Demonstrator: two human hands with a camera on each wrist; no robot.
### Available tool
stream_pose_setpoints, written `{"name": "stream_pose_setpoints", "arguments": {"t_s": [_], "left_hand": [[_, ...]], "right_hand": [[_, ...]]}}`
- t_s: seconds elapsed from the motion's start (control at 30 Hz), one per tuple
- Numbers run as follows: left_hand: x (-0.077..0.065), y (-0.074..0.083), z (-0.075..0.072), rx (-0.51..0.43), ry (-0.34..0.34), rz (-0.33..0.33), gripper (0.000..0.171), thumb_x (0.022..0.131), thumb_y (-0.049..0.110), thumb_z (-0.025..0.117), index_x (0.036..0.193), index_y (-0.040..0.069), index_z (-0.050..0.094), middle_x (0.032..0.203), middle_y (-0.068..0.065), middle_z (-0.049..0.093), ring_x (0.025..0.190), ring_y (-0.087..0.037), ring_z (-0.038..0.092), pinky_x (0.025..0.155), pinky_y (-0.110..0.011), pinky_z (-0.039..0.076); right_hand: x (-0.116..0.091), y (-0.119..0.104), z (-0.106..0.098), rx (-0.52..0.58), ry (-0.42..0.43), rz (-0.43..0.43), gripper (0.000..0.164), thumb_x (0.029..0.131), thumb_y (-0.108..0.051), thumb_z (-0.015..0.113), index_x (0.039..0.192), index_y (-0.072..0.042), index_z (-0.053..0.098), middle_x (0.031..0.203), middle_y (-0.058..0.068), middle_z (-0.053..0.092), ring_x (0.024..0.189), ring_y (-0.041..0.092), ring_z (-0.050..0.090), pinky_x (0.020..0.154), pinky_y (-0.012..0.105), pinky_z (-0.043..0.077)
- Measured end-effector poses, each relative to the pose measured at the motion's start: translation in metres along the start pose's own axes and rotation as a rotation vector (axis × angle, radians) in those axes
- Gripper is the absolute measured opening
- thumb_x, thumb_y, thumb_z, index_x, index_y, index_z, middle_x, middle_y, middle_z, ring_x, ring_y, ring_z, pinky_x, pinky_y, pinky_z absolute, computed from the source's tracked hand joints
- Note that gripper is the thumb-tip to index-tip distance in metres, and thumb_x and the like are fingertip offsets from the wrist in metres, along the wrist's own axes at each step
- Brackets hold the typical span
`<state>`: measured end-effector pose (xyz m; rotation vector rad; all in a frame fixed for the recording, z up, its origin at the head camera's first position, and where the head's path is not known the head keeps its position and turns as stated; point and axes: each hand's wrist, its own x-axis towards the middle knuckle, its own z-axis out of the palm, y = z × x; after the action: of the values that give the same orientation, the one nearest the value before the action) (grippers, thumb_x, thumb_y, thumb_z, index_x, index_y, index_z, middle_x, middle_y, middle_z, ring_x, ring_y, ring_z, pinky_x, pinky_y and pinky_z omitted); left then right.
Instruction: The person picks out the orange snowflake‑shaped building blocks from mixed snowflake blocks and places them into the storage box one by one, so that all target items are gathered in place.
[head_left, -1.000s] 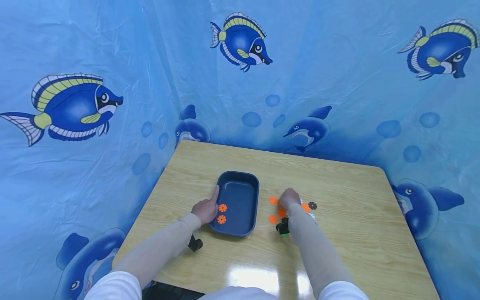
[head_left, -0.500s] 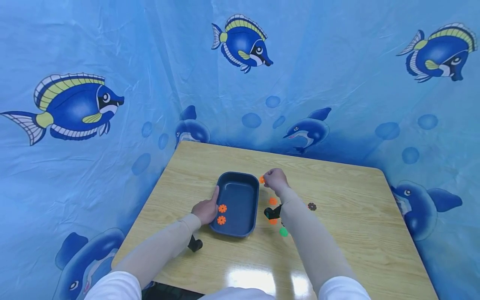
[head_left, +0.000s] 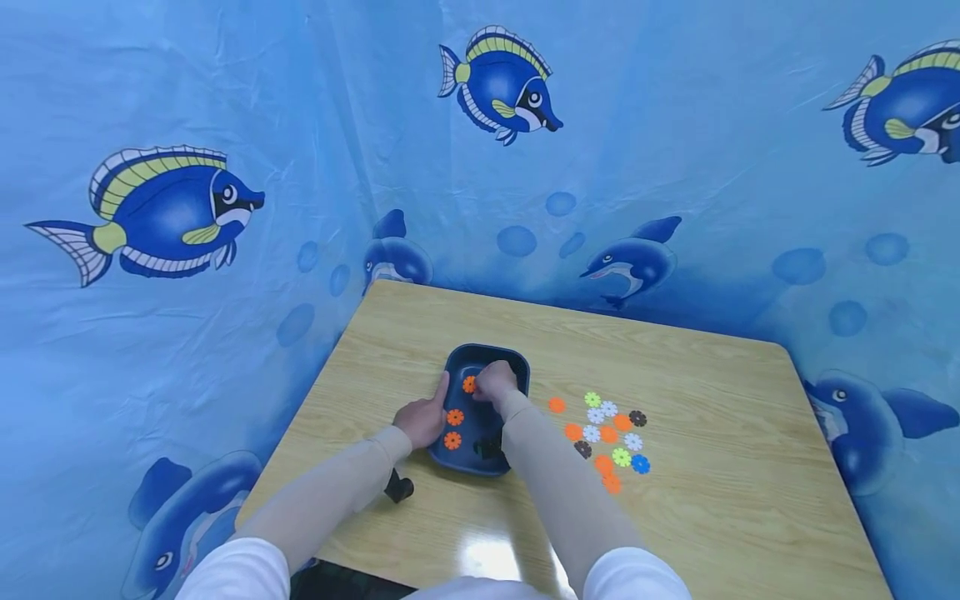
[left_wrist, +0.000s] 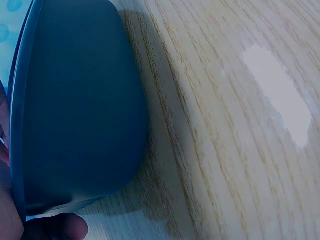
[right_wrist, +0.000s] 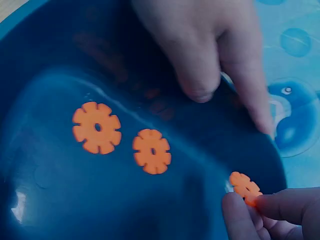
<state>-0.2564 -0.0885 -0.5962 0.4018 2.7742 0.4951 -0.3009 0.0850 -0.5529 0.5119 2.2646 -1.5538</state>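
Note:
A deep dark-blue tray (head_left: 472, 423) stands on the wooden table. My left hand (head_left: 422, 419) grips its left rim; in the left wrist view a fingertip (left_wrist: 76, 227) shows below the tray's outer wall (left_wrist: 85, 110). Inside, two orange notched plastic discs (right_wrist: 97, 128) lie flat on the floor near the left side. My right hand (head_left: 497, 383) reaches into the tray's far part. Between thumb and finger it pinches a third orange disc (right_wrist: 244, 187), tilted close to the tray wall.
Right of the tray, loose notched discs lie scattered on the table (head_left: 712, 433): orange (head_left: 557, 405), white (head_left: 633, 442), yellow-green (head_left: 622, 457), dark brown (head_left: 637, 418) and blue (head_left: 641, 464). A blue sea-printed curtain (head_left: 360, 125) hangs behind and beside the table.
My right hand has picked an orange disc from the scattered pile and carried it left over the rim into the tray. My left hand still grips the tray. The view has shifted slightly.

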Motion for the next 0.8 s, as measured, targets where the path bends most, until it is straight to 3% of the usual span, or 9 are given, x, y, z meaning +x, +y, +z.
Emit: {"name": "stream_pose_setpoints", "arguments": {"t_s": [0.13, 0.27, 0.47, 0.6, 0.7, 0.8], "left_hand": [[0.001, 0.002, 0.0, 0.023, 0.0, -0.006, 0.077, 0.105, 0.019, 0.048, 0.165, 0.013, 0.002, 0.063, -0.002, 0.054, 0.055, -0.018, 0.05, 0.055, -0.031, 0.039], [-0.001, 0.006, -0.002, 0.018, -0.011, -0.015, 0.077, 0.104, 0.019, 0.049, 0.165, 0.013, 0.002, 0.064, -0.003, 0.054, 0.055, -0.019, 0.05, 0.055, -0.032, 0.039], [-0.003, 0.01, -0.006, 0.003, -0.025, -0.02, 0.077, 0.104, 0.019, 0.048, 0.165, 0.014, 0.001, 0.066, -0.003, 0.055, 0.058, -0.018, 0.051, 0.057, -0.031, 0.039], [-0.005, 0.01, -0.008, 0.016, -0.021, -0.016, 0.077, 0.105, 0.019, 0.048, 0.165, 0.013, 0.002, 0.066, -0.003, 0.055, 0.058, -0.019, 0.052, 0.057, -0.032, 0.04], [-0.007, 0.01, -0.01, 0.013, -0.021, -0.017, 0.075, 0.105, 0.019, 0.048, 0.165, 0.012, 0.002, 0.067, -0.004, 0.057, 0.059, -0.019, 0.053, 0.058, -0.033, 0.042], [-0.008, 0.011, -0.012, 0.003, -0.032, -0.025, 0.074, 0.106, 0.02, 0.046, 0.165, 0.012, 0.001, 0.069, -0.005, 0.058, 0.06, -0.019, 0.055, 0.059, -0.034, 0.044]], "right_hand": [[0.005, 0.004, 0.009, 0.006, -0.005, 0.037, 0.011, 0.099, -0.003, 0.056, 0.103, -0.001, 0.067, 0.099, 0.012, 0.07, 0.08, 0.02, 0.076, 0.091, 0.038, 0.058], [0.007, 0.01, 0.015, -0.02, -0.047, 0.043, 0.013, 0.098, -0.003, 0.055, 0.09, -0.004, 0.064, 0.085, 0.007, 0.064, 0.08, 0.02, 0.073, 0.085, 0.035, 0.058], [0.005, 0.013, 0.012, -0.056, -0.086, 0.024, 0.019, 0.097, -0.004, 0.051, 0.081, -0.007, 0.061, 0.074, 0.003, 0.057, 0.078, 0.022, 0.065, 0.08, 0.033, 0.047], [0.001, 0.01, 0.001, -0.03, -0.076, -0.041, 0.028, 0.095, -0.006, 0.058, 0.068, -0.012, 0.054, 0.067, 0.0, 0.052, 0.077, 0.021, 0.066, 0.079, 0.033, 0.053], [-0.003, 0.004, -0.015, 0.037, -0.076, -0.099, 0.028, 0.097, -0.008, 0.061, 0.069, -0.009, 0.056, 0.077, 0.004, 0.06, 0.085, 0.021, 0.068, 0.086, 0.035, 0.059], [-0.007, -0.003, -0.037, 0.105, -0.102, -0.132, 0.018, 0.101, -0.014, 0.06, 0.094, 0.002, 0.066, 0.11, 0.017, 0.069, 0.105, 0.028, 0.069, 0.095, 0.038, 0.057]]}}
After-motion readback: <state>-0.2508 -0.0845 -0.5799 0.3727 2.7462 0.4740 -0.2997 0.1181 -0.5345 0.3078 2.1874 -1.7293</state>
